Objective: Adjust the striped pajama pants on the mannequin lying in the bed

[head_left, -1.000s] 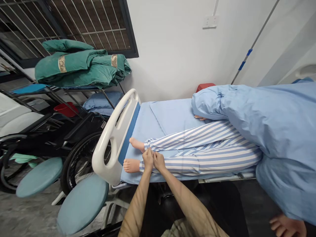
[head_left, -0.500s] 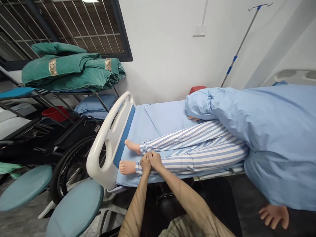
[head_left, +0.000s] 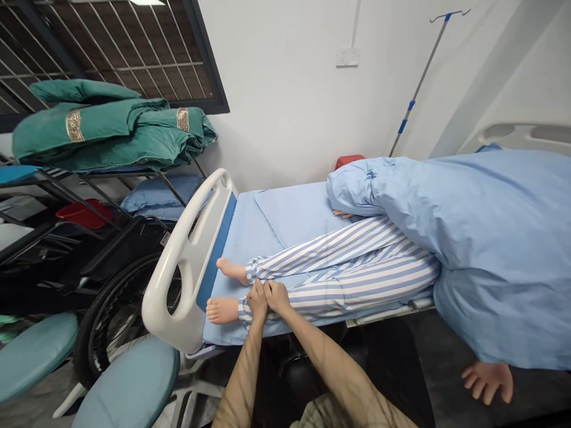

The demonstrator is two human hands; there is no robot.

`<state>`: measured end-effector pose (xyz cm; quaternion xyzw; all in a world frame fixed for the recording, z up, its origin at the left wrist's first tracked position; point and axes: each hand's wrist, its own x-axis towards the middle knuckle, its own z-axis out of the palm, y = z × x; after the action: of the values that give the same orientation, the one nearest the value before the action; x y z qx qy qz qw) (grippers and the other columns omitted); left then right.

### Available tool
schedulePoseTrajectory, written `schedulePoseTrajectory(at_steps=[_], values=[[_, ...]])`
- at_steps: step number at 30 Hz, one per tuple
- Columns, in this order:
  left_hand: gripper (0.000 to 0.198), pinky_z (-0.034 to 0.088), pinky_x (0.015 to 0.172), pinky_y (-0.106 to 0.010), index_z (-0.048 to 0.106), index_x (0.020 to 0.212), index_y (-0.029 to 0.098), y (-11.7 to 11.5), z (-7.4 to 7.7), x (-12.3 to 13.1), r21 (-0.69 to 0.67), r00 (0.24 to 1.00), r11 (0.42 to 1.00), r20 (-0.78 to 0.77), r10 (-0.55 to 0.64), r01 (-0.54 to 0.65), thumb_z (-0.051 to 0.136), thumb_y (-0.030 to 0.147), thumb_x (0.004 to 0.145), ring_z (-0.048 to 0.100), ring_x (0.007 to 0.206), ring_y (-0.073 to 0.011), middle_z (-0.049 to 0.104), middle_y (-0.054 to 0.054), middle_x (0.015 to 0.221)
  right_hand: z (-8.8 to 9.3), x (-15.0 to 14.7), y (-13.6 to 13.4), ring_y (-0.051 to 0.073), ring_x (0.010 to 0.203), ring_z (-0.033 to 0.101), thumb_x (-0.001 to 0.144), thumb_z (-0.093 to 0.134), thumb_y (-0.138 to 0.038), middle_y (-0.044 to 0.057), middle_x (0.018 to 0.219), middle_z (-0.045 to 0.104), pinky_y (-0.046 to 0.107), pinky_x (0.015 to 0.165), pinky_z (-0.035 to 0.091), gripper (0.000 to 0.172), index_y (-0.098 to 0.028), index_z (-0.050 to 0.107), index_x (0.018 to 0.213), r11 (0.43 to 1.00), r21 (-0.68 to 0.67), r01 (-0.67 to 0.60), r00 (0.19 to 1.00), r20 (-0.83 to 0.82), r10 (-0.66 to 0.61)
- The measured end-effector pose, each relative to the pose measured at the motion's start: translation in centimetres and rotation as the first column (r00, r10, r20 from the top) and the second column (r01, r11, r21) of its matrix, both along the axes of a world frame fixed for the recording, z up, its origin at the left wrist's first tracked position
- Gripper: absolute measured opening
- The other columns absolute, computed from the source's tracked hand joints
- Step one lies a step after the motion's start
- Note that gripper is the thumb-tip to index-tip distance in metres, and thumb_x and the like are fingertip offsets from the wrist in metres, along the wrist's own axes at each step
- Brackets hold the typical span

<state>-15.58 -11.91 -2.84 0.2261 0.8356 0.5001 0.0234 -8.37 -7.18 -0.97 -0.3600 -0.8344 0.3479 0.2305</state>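
The striped trouser leg (head_left: 321, 300) is being clasped just above the bare manikin foot (head_left: 222, 310) by the left hand (head_left: 257, 300) and right hand (head_left: 277, 297), both curled closed around it, near the bed's white footboard (head_left: 187, 315).

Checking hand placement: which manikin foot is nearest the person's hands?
The nearer foot: left hand and right hand rest on its trouser leg; the other foot lies farther.

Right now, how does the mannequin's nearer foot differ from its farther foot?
The nearer foot lies closer to the bed's edge than the farther foot, which sits further in on the blue sheet. The left hand and right hand rest on the trouser leg just above the nearer foot; neither is on the leg above the farther foot. Both feet are bare, below blue-and-white striped trousers.
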Motion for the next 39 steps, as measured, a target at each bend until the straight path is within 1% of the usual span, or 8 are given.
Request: schedulePoseTrajectory(at_steps=[4, 8, 11, 16, 21, 24, 32, 39], values=[[0.038, 0.037, 0.059, -0.026, 0.045, 0.055, 0.022, 0.1, 1.6, 0.2, 0.045, 0.994, 0.999, 0.109, -0.007, 0.002, 0.034, 0.040, 0.087, 0.048, 0.054, -0.0147, 0.051, -0.001, 0.051, 0.4, -0.1, 0.2, 0.015, 0.062, 0.056, 0.093, 0.044, -0.025, 0.006, 0.069, 0.069, 0.025, 0.057, 0.023, 0.034, -0.018, 0.064, 0.068, 0.999, -0.048, 0.010, 0.999, -0.030, -0.012], [0.041, 0.038, 0.056, -0.026, 0.041, 0.054, 0.022, 1.1, 4.4, 0.6, 0.253, 0.981, 0.967, 0.185, -0.052, 0.004, 0.033, 0.044, 0.088, 0.043, 0.050, -0.0121, 0.044, 0.002, 0.049, 0.5, -0.2, 0.6, 0.014, 0.063, 0.057, 0.094, 0.042, -0.022, 0.005, 0.067, 0.068, 0.025, 0.057, 0.024, 0.036, -0.017, 0.062, 0.065, 0.995, -0.096, 0.011, 0.998, -0.052, -0.016], [0.042, 0.036, 0.051, -0.025, 0.036, 0.054, 0.023, 1.9, 5.2, 0.9, 0.351, 0.970, 0.936, 0.230, -0.078, -0.008, 0.029, 0.044, 0.088, 0.039, 0.046, -0.0111, 0.038, 0.004, 0.047, 0.5, -0.1, 0.9, 0.013, 0.063, 0.056, 0.094, 0.042, -0.021, 0.004, 0.066, 0.067, 0.024, 0.058, 0.025, 0.036, -0.017, 0.060, 0.063, 0.992, -0.123, 0.010, 0.997, -0.075, -0.019], [0.038, 0.033, 0.054, -0.024, 0.044, 0.055, 0.021, 1.4, 2.3, 1.6, 0.087, 0.994, 0.996, 0.109, 0.006, -0.016, 0.033, 0.036, 0.089, 0.041, 0.050, -0.0114, 0.045, 0.001, 0.048, 0.3, 0.1, 0.7, 0.012, 0.061, 0.055, 0.094, 0.042, -0.025, 0.003, 0.064, 0.065, 0.022, 0.057, 0.027, 0.037, -0.017, 0.059, 0.063, 0.991, -0.133, 0.006, 0.992, -0.126, -0.023], [0.033, 0.028, 0.057, -0.024, 0.061, 0.067, 0.016, 0.3, -0.3, 1.7, -0.160, 0.999, 0.987, -0.037, -0.020, 0.014, 0.039, 0.028, 0.090, 0.043, 0.052, -0.0110, 0.055, -0.002, 0.055, -0.1, 0.0, 0.7, 0.013, 0.059, 0.053, 0.093, 0.046, -0.032, 0.003, 0.064, 0.064, 0.023, 0.056, 0.027, 0.035, -0.017, 0.060, 0.065, 0.994, -0.108, 0.003, 0.994, -0.110, -0.015], [0.035, 0.029, 0.059, -0.024, 0.064, 0.071, 0.015, 0.3, -0.5, 1.4, -0.181, 0.995, 0.983, -0.079, -0.057, 0.042, 0.037, 0.025, 0.091, 0.048, 0.057, -0.0120, 0.061, -0.006, 0.062, 0.4, 0.2, 1.0, 0.012, 0.060, 0.053, 0.093, 0.045, -0.029, 0.004, 0.065, 0.065, 0.023, 0.057, 0.026, 0.034, -0.017, 0.061, 0.066, 0.995, -0.099, -0.006, 0.997, -0.082, -0.003], [0.036, 0.028, 0.060, -0.025, 0.067, 0.078, 0.015, 0.6, -0.4, 1.7, -0.234, 0.995, 0.972, -0.093, -0.019, -0.003, 0.036, 0.025, 0.092, 0.051, 0.060, -0.0133, 0.066, -0.008, 0.071, 4.3, 1.4, 2.2, 0.010, 0.060, 0.053, 0.094, 0.043, -0.025, 0.001, 0.063, 0.064, 0.023, 0.058, 0.025, 0.033, -0.017, 0.063, 0.069, 0.998, 0.022, -0.063, 0.994, -0.083, 0.064], [0.038, 0.030, 0.061, -0.025, 0.063, 0.073, 0.017, 0.6, -0.4, 1.6, -0.216, 0.996, 0.976, -0.086, -0.025, 0.006, 0.034, 0.032, 0.091, 0.051, 0.062, -0.0149, 0.064, -0.007, 0.068, 1.3, 2.6, 1.5, 0.013, 0.060, 0.055, 0.093, 0.046, -0.027, 0.005, 0.068, 0.068, 0.026, 0.057, 0.022, 0.029, -0.018, 0.066, 0.075, 0.997, 0.060, -0.056, 0.994, 0.093, 0.050]])
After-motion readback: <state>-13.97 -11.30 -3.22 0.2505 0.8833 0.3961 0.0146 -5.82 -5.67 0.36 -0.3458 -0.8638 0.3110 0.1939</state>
